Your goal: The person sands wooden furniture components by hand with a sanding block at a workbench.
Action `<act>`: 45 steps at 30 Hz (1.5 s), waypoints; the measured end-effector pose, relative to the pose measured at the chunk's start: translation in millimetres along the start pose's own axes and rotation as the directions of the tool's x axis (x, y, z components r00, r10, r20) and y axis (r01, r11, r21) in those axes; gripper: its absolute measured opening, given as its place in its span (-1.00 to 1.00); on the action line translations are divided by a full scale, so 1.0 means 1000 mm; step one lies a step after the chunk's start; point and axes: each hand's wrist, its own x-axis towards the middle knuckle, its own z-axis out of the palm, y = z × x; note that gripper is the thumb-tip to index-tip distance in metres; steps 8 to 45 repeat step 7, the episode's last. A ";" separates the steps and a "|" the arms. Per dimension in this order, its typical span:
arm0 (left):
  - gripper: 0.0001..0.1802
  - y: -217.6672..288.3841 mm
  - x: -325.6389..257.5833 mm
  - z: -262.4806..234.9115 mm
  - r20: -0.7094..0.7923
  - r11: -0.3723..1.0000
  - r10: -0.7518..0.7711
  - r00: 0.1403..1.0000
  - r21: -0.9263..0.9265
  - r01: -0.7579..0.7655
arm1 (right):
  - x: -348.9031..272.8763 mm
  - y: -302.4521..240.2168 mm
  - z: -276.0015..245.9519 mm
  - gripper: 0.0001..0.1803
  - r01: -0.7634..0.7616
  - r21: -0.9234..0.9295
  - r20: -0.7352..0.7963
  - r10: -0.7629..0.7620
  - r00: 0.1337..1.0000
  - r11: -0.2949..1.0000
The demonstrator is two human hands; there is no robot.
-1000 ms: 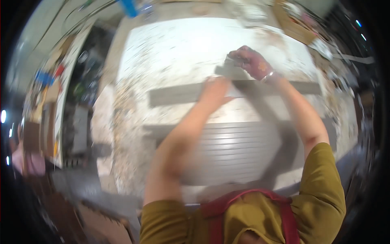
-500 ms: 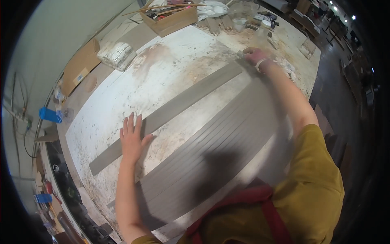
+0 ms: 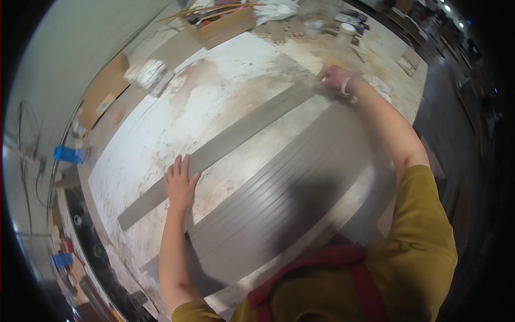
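Note:
A long grey-brown strip (image 3: 247, 130) lies diagonally across the white worktop. My left hand (image 3: 181, 185) rests on its near-left half, fingers spread over the near edge. At the strip's far right end is my right hand (image 3: 333, 78), fingers curled down, a pale band round the wrist. Something greyish seems to sit under those fingers, but motion blur hides what it is. Nearer to me, several similar grey-brown strips (image 3: 279, 188) lie side by side in a wide panel, darkened partly by a shadow.
A cardboard box (image 3: 225, 29) of tools with thin sticks across it stands at the far edge. Beside the left edge sit a white wrapped bundle (image 3: 150, 75) and a blue object (image 3: 68, 154). A clear jar (image 3: 346, 33) stands beyond my right hand. The stained worktop (image 3: 134, 145) meets a wall at left.
My left hand has shifted slightly right and nearer me, still on the strip. My right hand stays around the strip's far end, having moved only a little. The view has tilted slightly.

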 end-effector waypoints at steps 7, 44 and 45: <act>-0.26 -0.001 -0.032 -0.021 0.133 0.994 0.049 0.990 -0.100 -0.036 | 0.027 -0.099 0.072 -0.58 0.418 0.255 -0.074 -0.414 0.907 0.872; -0.26 -0.001 -0.032 -0.021 0.133 0.994 0.049 0.990 -0.100 -0.036 | 0.027 -0.099 0.072 -0.58 0.418 0.255 -0.074 -0.414 0.907 0.872; -0.26 -0.001 -0.032 -0.021 0.133 0.994 0.049 0.990 -0.100 -0.036 | 0.027 -0.099 0.072 -0.58 0.418 0.255 -0.074 -0.414 0.907 0.872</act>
